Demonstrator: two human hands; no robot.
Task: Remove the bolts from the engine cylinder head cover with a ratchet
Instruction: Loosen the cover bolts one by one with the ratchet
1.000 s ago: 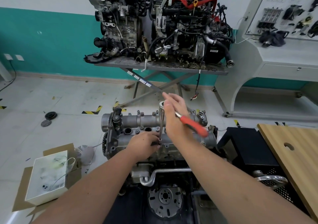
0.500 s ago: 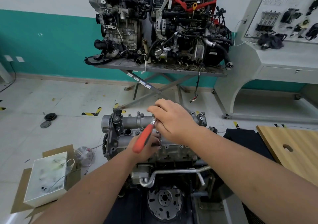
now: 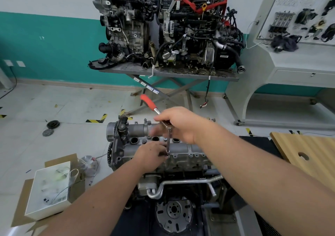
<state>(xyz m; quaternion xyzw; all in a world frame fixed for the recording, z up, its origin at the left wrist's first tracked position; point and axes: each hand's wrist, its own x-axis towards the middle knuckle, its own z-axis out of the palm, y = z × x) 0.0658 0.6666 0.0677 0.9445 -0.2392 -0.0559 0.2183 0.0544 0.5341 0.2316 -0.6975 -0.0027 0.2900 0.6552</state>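
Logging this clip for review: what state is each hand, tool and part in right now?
Ratchet: red handle angled up and away, extension upright onto a bolt.
Right hand: grips the ratchet head.
Left hand: holds the extension's lower end at the cover.
Cylinder head cover: on the engine, plug holes open.
Bolt under the socket: hidden, cannot tell.
White box: open-topped, on cardboard on the floor.

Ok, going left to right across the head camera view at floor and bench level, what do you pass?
White box → clear plastic bag → left hand → ratchet → right hand → wooden board.
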